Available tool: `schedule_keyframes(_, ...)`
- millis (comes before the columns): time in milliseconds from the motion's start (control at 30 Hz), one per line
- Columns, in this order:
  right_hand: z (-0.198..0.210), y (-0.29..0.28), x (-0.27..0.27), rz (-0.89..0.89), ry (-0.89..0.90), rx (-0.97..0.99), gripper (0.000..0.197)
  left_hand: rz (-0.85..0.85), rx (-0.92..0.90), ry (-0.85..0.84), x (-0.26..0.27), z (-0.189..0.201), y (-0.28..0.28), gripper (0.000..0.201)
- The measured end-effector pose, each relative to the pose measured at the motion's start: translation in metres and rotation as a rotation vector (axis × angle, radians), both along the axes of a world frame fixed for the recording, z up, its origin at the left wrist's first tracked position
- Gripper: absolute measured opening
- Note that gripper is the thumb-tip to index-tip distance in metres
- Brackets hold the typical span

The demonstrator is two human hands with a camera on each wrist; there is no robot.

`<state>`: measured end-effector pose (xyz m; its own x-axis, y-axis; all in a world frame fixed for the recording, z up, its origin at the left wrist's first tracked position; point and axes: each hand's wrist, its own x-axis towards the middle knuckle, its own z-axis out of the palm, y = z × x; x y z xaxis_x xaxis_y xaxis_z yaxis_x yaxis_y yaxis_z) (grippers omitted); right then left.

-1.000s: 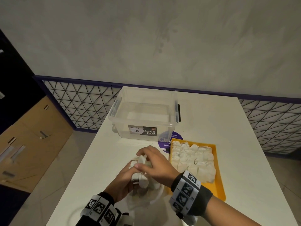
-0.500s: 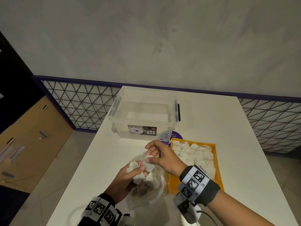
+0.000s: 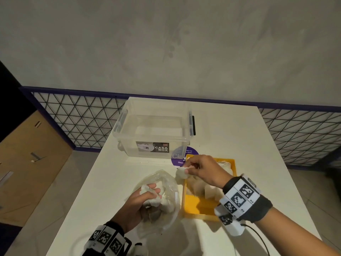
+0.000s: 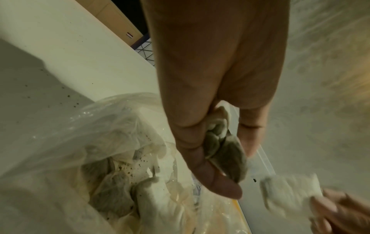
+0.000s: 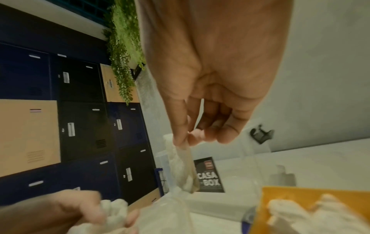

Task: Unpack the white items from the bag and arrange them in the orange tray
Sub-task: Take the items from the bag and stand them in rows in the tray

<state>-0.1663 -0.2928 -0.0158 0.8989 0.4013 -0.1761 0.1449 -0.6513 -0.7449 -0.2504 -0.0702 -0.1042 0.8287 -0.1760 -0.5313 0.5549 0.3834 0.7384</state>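
Observation:
A clear plastic bag (image 3: 162, 183) (image 4: 84, 142) lies open on the white table, with several white pouches inside. My left hand (image 3: 147, 196) (image 4: 226, 158) grips a bunch of white pouches (image 3: 153, 199) (image 4: 222, 142) just above the bag's mouth. My right hand (image 3: 191, 168) (image 5: 188, 139) pinches one white pouch (image 3: 181, 173) (image 5: 184, 167) by its top over the left edge of the orange tray (image 3: 201, 209) (image 5: 300, 194). Several white pouches (image 3: 208, 189) lie packed in rows in the tray, partly hidden by my right wrist.
A clear lidless storage box (image 3: 155, 126) labelled CASA BOX stands behind the bag and tray. A round purple sticker (image 3: 178, 156) lies on the table between box and tray. The table's left edge drops to the floor; a mesh fence runs behind.
My right hand has lifted one pouch away from the bunch and carried it rightward to the tray's left edge. The left hand stays at the bag with its bunch.

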Motion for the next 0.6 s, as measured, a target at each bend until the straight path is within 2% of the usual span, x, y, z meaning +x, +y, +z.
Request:
schedule_keyframes(133, -0.002, -0.046, 0.004, -0.027, -0.025, -0.162, 0.011, -0.004, 0.007, 0.021, 0.0, -0.002, 0.001, 0.056)
schedule_keyframes(267, -0.012, -0.091, 0.004, -0.058, -0.063, -0.379, 0.024, -0.01, -0.006, 0.029, 0.001, -0.004, -0.001, 0.055)
schedule_keyframes(333, -0.018, -0.105, 0.001, -0.022, -0.077, -0.514, 0.021, -0.009, -0.017, 0.034, 0.002, -0.005, -0.003, 0.054)
schedule_keyframes(433, -0.03, -0.114, -0.009, 0.086, -0.071, -0.709, 0.015, -0.022, -0.017, 0.035, 0.002, -0.006, -0.003, 0.056)
schedule_keyframes(500, -0.04, -0.114, -0.013, 0.105, -0.054, -0.785, 0.013, -0.046, -0.003, 0.029, 0.001, -0.007, -0.002, 0.071)
schedule_keyframes(533, -0.046, -0.113, -0.015, 0.104, -0.057, -0.805, 0.012, -0.044, -0.007, 0.031, 0.002, -0.007, -0.002, 0.072)
schedule_keyframes(600, -0.056, -0.11, -0.018, 0.096, -0.099, -0.868, 0.01, -0.02, -0.035, 0.031, 0.002, -0.007, -0.003, 0.062)
